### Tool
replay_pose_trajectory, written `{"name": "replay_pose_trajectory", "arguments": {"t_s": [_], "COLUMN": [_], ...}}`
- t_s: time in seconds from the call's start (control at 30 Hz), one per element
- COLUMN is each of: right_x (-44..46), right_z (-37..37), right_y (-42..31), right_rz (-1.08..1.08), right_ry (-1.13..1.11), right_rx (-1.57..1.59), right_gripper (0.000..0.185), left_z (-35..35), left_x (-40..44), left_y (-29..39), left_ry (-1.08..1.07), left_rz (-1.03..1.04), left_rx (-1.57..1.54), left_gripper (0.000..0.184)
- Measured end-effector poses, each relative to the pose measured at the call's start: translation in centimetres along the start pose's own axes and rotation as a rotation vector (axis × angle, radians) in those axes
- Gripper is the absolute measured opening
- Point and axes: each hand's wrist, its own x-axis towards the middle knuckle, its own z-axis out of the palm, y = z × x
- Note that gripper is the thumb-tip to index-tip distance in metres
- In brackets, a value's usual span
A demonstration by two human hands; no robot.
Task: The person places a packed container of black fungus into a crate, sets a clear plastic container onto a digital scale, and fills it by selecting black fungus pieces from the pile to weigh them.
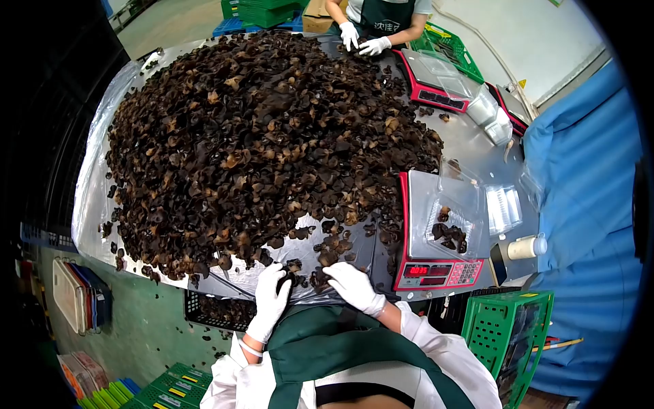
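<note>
1. Head view: a large heap of wrinkled, dark-brown fungus pieces (272, 136) covers much of the shiny silver counter (496, 163), with loose pieces along the near edge.
2. The white-gloved left hand (271, 300) is at that edge, fingers bent beside a few dark pieces; whether they grasp one, I cannot tell.
3. The white-gloved right hand (355, 288) is just across from it, fingertips at a small brown clump; its grip cannot be told either.
4. Right of the hands stands a red-framed digital scale (444, 273) with a grey platform, carrying a clear plastic tray (469, 218) with several pieces inside.
5. Across the counter, a co-worker's white-gloved hands (375, 46) are at the heap's far edge.
</note>
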Motion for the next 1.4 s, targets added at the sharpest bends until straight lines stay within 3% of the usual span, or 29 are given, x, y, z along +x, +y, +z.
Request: {"name": "replay_pose_trajectory", "arguments": {"t_s": [0.1,0.17,0.2,0.3,0.33,0.43,0.47,0.5,0.57,0.63,0.7,0.73,0.77,0.8,0.87,0.9,0.97,1.0,1.03,1.13,1.17,1.23,1.3,1.37,1.4], "right_x": [1.9,4.0,4.9,7.2,7.5,8.4,8.4,8.6,9.0,7.6,7.2,7.3,7.4,7.4,5.9,4.9,2.9,2.2,1.8,1.7,1.8,3.5,5.0,5.5,5.7], "right_z": [-0.5,-1.4,-1.6,-1.2,-0.9,-0.4,-0.7,-1.3,-2.3,-1.3,-2.0,-1.9,-2.7,-3.1,-3.7,-4.5,-4.1,-3.6,-3.3,-3.0,-2.7,-4.0,-6.5,-5.2,-4.0], "right_y": [-1.3,-1.4,-0.2,1.8,2.0,2.5,2.7,1.2,-2.7,-6.0,-6.8,-5.3,-2.9,0.1,3.8,4.8,5.4,5.3,5.5,6.4,6.8,2.2,-3.9,-4.5,-2.3], "right_rz": [-0.092,-0.045,-0.026,-0.115,-0.089,-0.007,-0.019,-0.022,-0.089,-0.241,-0.228,-0.269,-0.3,-0.276,0.262,0.324,0.108,0.112,0.118,0.411,0.38,0.463,0.206,0.005,-0.024], "right_ry": [-0.054,0.146,0.131,0.131,0.035,0.02,0.152,0.147,0.046,-0.069,-0.194,-0.172,-0.01,0.045,0.204,0.097,0.023,-0.008,0.048,0.202,0.308,0.293,-0.15,-0.09,-0.015], "right_rx": [0.146,0.252,0.193,-0.068,-0.116,-0.189,-0.053,-0.051,-0.022,0.394,0.207,0.054,0.071,-0.067,0.193,0.123,-0.179,-0.247,-0.181,0.205,0.294,0.625,0.599,0.486,0.275], "right_gripper": [0.03,0.018,0.018,0.016,0.016,0.014,0.016,0.016,0.017,0.019,0.018,0.018,0.016,0.017,0.017,0.028,0.034,0.037,0.035,0.029,0.025,0.026,0.036,0.042,0.048], "left_z": [0.1,0.1,0.1,0.1,0.1,0.0,0.0,-0.1,0.1,0.9,0.6,0.3,0.1,0.1,0.2,0.2,0.2,0.3,0.4,0.2,0.2,0.2,0.2,0.2,0.3], "left_x": [-0.5,-0.7,-0.8,-1.0,-1.0,-0.9,-0.9,-1.0,-1.3,-1.6,-1.2,-1.0,-1.0,-0.9,-1.0,-1.1,-1.1,-1.1,-1.0,-1.1,-1.1,-1.1,-1.0,-1.1,-1.1], "left_y": [0.3,0.3,0.3,0.4,0.4,0.4,0.5,0.6,0.1,-1.2,-0.6,-0.2,0.0,0.1,-0.1,-0.2,-0.3,-0.3,-0.3,-0.3,-0.2,-0.1,0.0,-0.2,-0.3], "left_ry": [-0.07,-0.096,-0.13,-0.162,-0.164,-0.148,-0.149,-0.156,-0.175,-0.151,-0.119,-0.129,-0.138,-0.135,-0.12,-0.114,-0.122,-0.124,-0.125,-0.117,-0.125,-0.132,-0.136,-0.13,-0.114], "left_rz": [0.005,0.004,0.003,-0.002,0.002,0.003,0.008,0.013,0.005,0.111,0.069,0.058,0.046,0.044,0.037,0.036,0.026,0.017,0.018,0.035,0.029,0.019,0.02,0.025,0.022], "left_rx": [0.017,0.046,0.074,0.081,0.081,0.092,0.098,0.105,0.102,0.2,0.136,0.124,0.114,0.108,0.093,0.08,0.091,0.102,0.1,0.104,0.098,0.094,0.11,0.104,0.093], "left_gripper": [0.056,0.062,0.067,0.071,0.071,0.072,0.072,0.072,0.071,0.069,0.061,0.061,0.06,0.061,0.061,0.061,0.061,0.061,0.061,0.062,0.062,0.063,0.064,0.065,0.066]}}
